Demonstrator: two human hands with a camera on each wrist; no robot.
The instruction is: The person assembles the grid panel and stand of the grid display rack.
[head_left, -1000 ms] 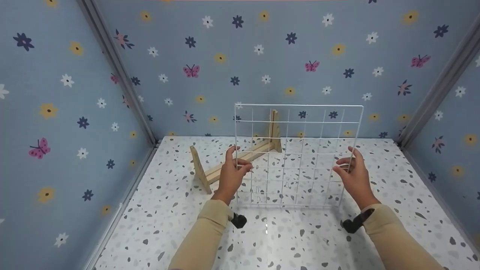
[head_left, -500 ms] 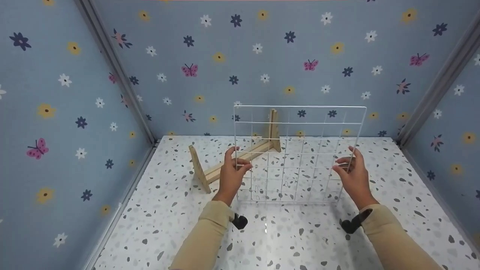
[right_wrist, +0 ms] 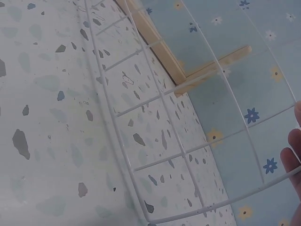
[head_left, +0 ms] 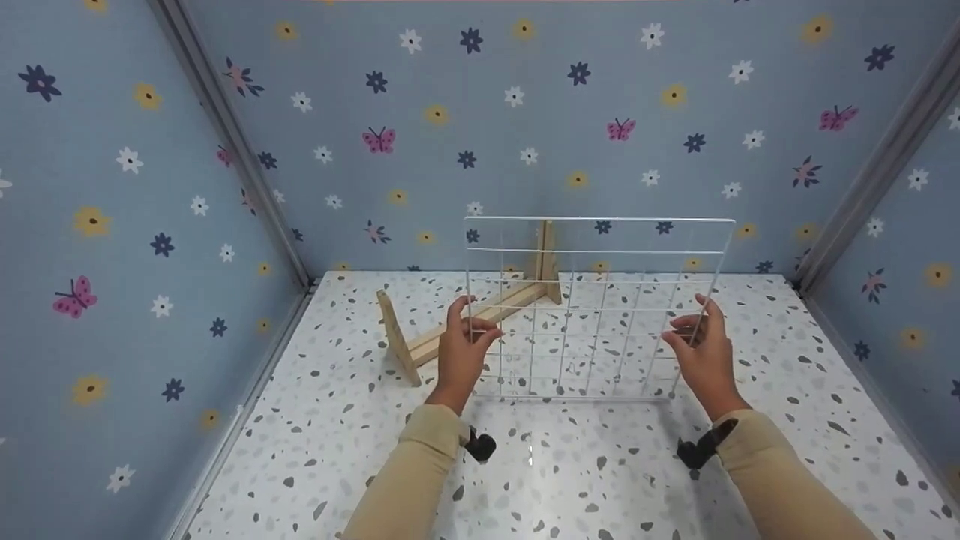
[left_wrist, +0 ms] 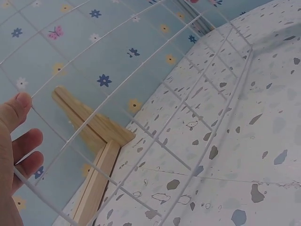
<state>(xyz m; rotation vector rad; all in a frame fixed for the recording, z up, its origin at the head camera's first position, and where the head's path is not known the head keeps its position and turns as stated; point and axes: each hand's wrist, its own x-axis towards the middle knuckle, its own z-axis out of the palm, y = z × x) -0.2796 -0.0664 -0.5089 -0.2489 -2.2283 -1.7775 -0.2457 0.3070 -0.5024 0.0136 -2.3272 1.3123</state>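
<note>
A white wire grid panel (head_left: 600,219) stands between my two hands, its top edge leaning toward me. My left hand (head_left: 461,356) pinches its left side wire between thumb and fingers. At the same height on the other side, my right hand (head_left: 706,364) grips the right side wire. Behind the grid and to the left is a pale wooden stand (head_left: 399,337), a long beam with an upright at each end. Through the mesh, the left wrist view shows its beam (left_wrist: 99,181) and one upright. The grid's bottom edge is close over the tabletop.
The tabletop (head_left: 600,480) is white with grey speckles. A blue flowered wall (head_left: 495,67) closes off the back, with similar walls at left and right. Grey metal strips (head_left: 225,127) run along the corners. A black wrist mount (head_left: 480,444) sits below each hand.
The grid has tilted: its top edge has come down toward me and its bottom edge has shifted away. Both hands keep their grip and have hardly moved.
</note>
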